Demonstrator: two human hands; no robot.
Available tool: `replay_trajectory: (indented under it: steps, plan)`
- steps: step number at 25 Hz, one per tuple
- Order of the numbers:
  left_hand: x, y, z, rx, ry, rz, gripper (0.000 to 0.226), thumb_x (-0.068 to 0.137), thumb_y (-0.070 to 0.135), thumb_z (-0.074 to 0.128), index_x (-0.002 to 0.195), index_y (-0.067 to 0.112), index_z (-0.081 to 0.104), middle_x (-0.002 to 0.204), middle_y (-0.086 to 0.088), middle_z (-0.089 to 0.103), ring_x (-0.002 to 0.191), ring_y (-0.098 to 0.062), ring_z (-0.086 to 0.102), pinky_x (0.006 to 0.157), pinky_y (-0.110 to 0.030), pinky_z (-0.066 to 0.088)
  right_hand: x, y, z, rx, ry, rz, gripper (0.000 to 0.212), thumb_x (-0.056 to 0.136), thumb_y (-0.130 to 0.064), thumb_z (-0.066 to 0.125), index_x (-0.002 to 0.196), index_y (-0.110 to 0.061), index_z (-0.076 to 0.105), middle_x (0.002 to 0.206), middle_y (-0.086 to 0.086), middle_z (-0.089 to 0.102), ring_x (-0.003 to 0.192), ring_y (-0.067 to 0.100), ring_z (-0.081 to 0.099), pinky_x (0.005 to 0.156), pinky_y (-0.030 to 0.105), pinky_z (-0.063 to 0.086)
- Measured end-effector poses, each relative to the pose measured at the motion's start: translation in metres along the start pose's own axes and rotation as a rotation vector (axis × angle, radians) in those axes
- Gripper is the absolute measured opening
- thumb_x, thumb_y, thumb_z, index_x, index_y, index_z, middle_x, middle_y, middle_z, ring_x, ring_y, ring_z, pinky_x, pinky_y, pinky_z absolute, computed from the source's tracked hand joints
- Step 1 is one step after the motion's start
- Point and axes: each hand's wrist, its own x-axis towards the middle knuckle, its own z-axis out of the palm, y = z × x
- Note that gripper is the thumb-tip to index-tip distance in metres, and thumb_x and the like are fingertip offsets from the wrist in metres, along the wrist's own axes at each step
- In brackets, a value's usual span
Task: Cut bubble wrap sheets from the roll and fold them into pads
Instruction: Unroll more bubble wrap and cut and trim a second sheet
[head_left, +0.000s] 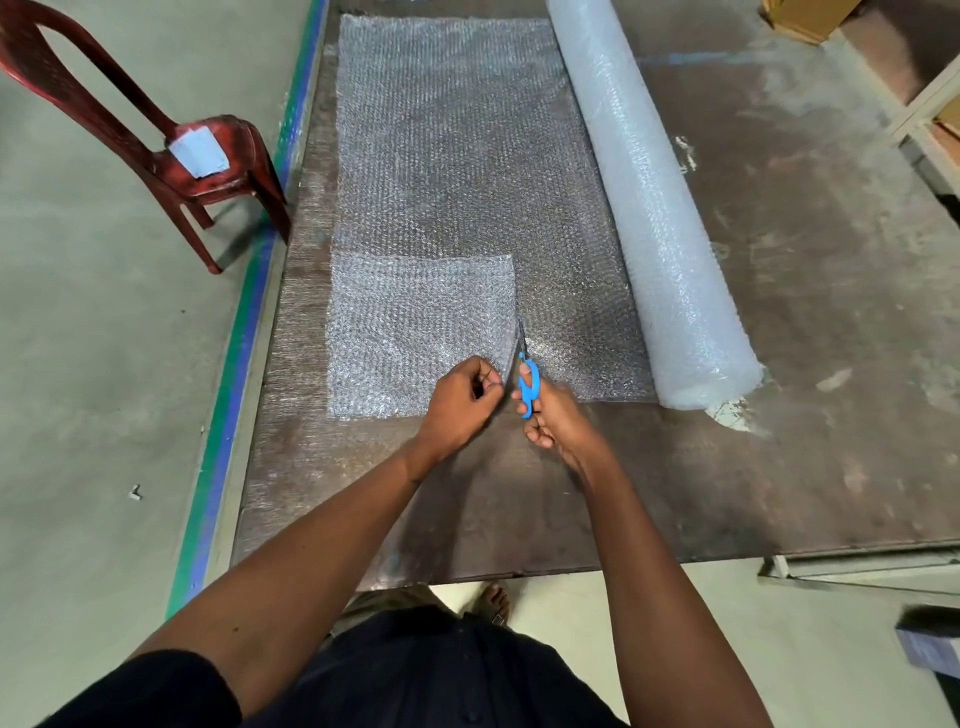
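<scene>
Bubble wrap sheet (457, 156) lies unrolled on the bench (779, 312), left of the roll (649, 208), whose far end is cut off at the picture's top. Scissor blades are hard to make out against the wrap; only the blue scissors (528, 387) handles show clearly. Bare bench lies right of the roll and nearer the person. Left hand (462, 405) fingers pinch the folded flap (415, 332) at its near right corner, just left of the cut. Right hand (553, 421) fingers grip the scissors.
</scene>
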Motion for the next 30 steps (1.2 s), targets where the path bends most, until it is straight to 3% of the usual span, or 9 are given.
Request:
replay_trajectory:
  steps: [4,12,15,21,26,30]
  plan:
    - [0.0,0.001,-0.002,0.001,-0.014,-0.016,0.002,0.094,0.016,0.067,0.094,0.016,0.065,0.086,0.003,0.069,0.078,-0.011,0.063,0.072,-0.022,0.049,0.003,-0.005,0.0,0.013,-0.029,0.03,0.064,0.104,-0.069,0.042,0.098,-0.009,0.064,0.065,-0.001,0.058,0.043,0.014,0.041,0.039,0.023,0.021]
    - [0.001,0.003,-0.006,-0.019,-0.053,-0.02,0.004,0.095,0.017,0.068,0.092,0.018,0.065,0.085,0.004,0.069,0.073,-0.005,0.06,0.07,-0.019,0.047,0.011,-0.011,-0.003,-0.032,-0.034,-0.041,0.053,0.106,-0.059,0.05,0.101,-0.009,0.065,0.072,0.001,0.059,0.045,0.013,0.042,0.038,0.024,0.021]
    - [0.0,0.005,-0.007,-0.016,-0.066,-0.015,0.006,0.095,0.016,0.067,0.091,0.019,0.064,0.084,0.005,0.068,0.072,-0.003,0.058,0.07,-0.017,0.045,0.013,-0.012,-0.001,-0.04,-0.023,-0.013,0.06,0.104,-0.067,0.047,0.099,-0.01,0.065,0.07,0.001,0.059,0.045,0.014,0.043,0.039,0.023,0.022]
    - [0.001,0.005,-0.009,-0.026,-0.085,-0.032,0.006,0.095,0.017,0.067,0.091,0.02,0.064,0.084,0.005,0.068,0.073,-0.004,0.06,0.071,-0.019,0.047,0.021,-0.021,-0.001,-0.06,-0.039,-0.034,0.06,0.102,-0.069,0.048,0.096,-0.012,0.066,0.069,-0.002,0.058,0.045,0.013,0.042,0.04,0.024,0.022]
    - [0.0,0.004,-0.009,-0.055,-0.086,-0.052,0.003,0.094,0.021,0.066,0.091,0.02,0.065,0.083,0.004,0.069,0.078,-0.015,0.064,0.076,-0.032,0.052,0.026,-0.026,-0.003,-0.081,-0.039,-0.031,0.058,0.104,-0.065,0.049,0.1,-0.009,0.065,0.07,0.0,0.059,0.044,0.013,0.043,0.039,0.023,0.023]
    - [0.0,0.004,-0.011,-0.09,-0.099,-0.073,0.001,0.093,0.021,0.065,0.092,0.02,0.066,0.083,0.007,0.069,0.075,-0.008,0.063,0.077,-0.033,0.053,0.027,-0.031,0.0,-0.056,-0.051,-0.025,0.062,0.103,-0.07,0.043,0.094,-0.012,0.064,0.067,-0.002,0.057,0.044,0.014,0.041,0.04,0.023,0.022]
